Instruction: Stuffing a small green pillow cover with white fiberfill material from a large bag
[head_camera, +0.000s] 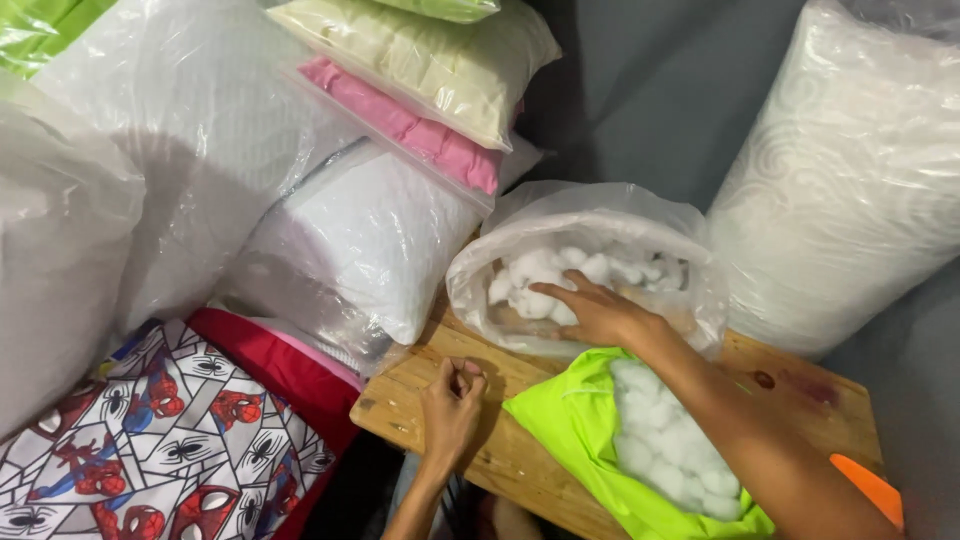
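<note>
Two bare forearms come up from the bottom edge. The left hand (452, 405) and the right hand (600, 312) wear no gloves, rings, watch or bracelets that can be seen. No sleeve covers either forearm within view; the right arm is bare as far as the frame's edge. The fingernails are short and plain. Between the arms, low in the frame, a bit of dark clothing shows, too dim to tell apart.
</note>
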